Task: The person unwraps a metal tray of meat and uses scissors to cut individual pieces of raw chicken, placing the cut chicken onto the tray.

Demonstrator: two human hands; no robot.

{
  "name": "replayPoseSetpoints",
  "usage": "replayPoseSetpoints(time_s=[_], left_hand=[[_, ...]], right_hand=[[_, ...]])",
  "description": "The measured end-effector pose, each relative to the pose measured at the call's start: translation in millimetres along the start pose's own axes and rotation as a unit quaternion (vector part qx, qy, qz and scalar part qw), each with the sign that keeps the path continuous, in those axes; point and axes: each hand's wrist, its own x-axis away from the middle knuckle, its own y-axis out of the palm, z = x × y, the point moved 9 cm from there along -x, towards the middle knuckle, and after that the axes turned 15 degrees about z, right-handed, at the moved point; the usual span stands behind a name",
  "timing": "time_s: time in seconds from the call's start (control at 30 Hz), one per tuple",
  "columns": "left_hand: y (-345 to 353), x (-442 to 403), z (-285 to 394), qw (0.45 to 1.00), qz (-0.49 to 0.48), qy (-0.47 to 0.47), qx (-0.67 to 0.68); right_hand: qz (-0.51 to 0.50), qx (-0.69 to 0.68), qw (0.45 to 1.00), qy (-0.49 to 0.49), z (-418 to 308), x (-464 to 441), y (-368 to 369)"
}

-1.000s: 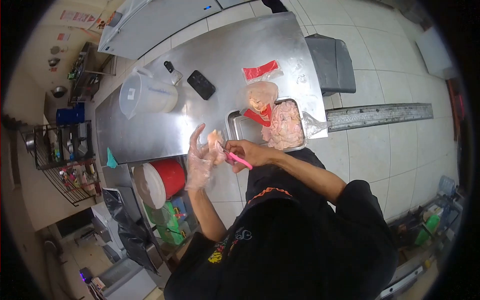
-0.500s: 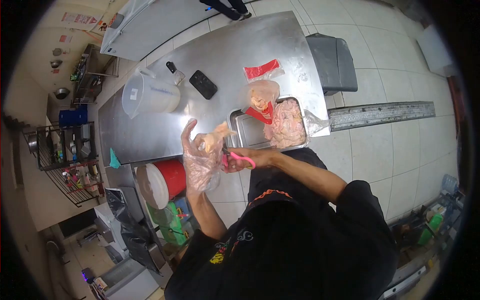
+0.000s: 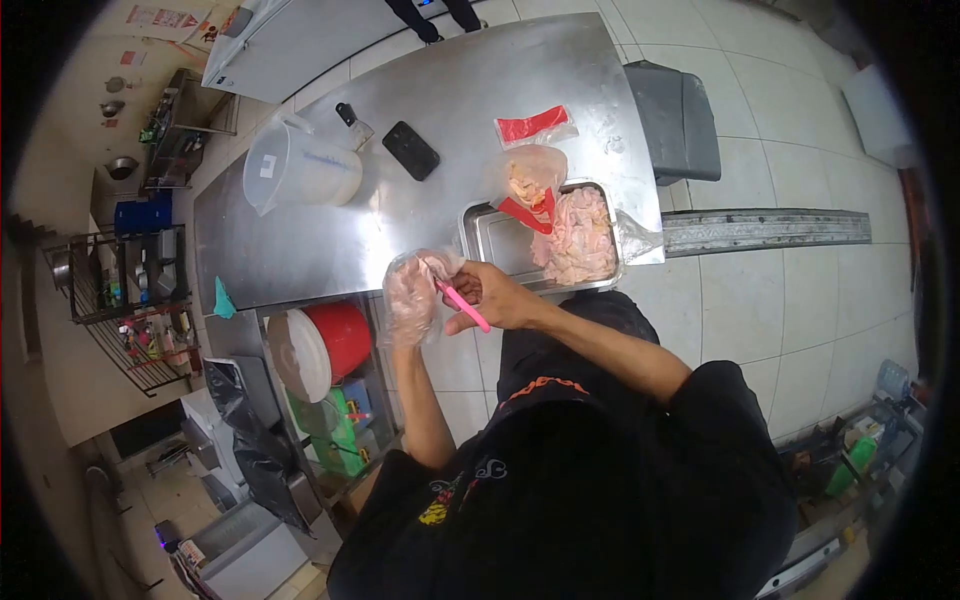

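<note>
My left hand [image 3: 408,302], in a clear plastic glove, is closed around a piece of raw chicken, now mostly hidden by the fingers. My right hand [image 3: 500,298] is bare and grips scissors [image 3: 464,303] by their pink handles. Their blades point up and left into the gloved hand, against what it holds. Just right of the hands, a metal tray [image 3: 474,232] lies on the table, its right half filled with pale pink raw chicken [image 3: 578,240]. A clear plastic bag [image 3: 535,165] with yellowish pieces inside rests over the tray's far edge.
On the steel table [image 3: 480,90] are a large plastic jug [image 3: 300,170], a black phone [image 3: 411,151], a cleaver [image 3: 350,120] and a red-and-clear packet [image 3: 533,125]. A red bucket [image 3: 338,345] stands below, left of my left hand. Beyond the far edge show a person's legs [image 3: 425,15].
The gloved hand has turned and its fingers have closed over the chicken piece, which stuck out before. The right hand has raised and turned the scissors, bringing the blades to the left hand.
</note>
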Motion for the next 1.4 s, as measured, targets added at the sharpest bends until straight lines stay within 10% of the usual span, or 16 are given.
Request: replayPoseSetpoints(time_s=[0.1, 0.2, 0.33, 0.8, 0.93, 1.23, 1.4], left_hand=[[-14.6, 5.9, -9.8, 0.956, 0.155, 0.042, -0.244], [-12.9, 30.0, -19.8, 0.974, 0.169, 0.092, -0.116], [-21.7, 34.5, -78.0, 0.991, 0.118, -0.053, -0.022], [-12.9, 16.9, -40.3, 0.948, 0.143, 0.174, -0.226], [-22.6, 3.0, -73.6, 0.958, 0.114, 0.102, -0.241], [47.1, 15.0, -10.7, 0.857, 0.149, 0.370, -0.327], [71.7, 26.0, -87.2, 0.876, 0.020, 0.330, -0.351]], right_hand=[[0.078, 0.053, 0.996, 0.003, 16.4, -2.0, -20.6], [0.120, 0.094, 0.988, 0.008, 18.7, 0.7, -30.5], [0.157, 0.010, 0.985, -0.064, 8.1, 1.5, -35.0], [0.195, 0.024, 0.980, -0.036, 18.7, -1.6, -39.7], [0.197, -0.034, 0.979, -0.034, 26.7, -5.1, -43.8], [0.265, -0.088, 0.958, -0.061, -21.5, -9.8, -86.1], [0.307, 0.020, 0.941, -0.141, -83.1, 3.9, -134.0]])
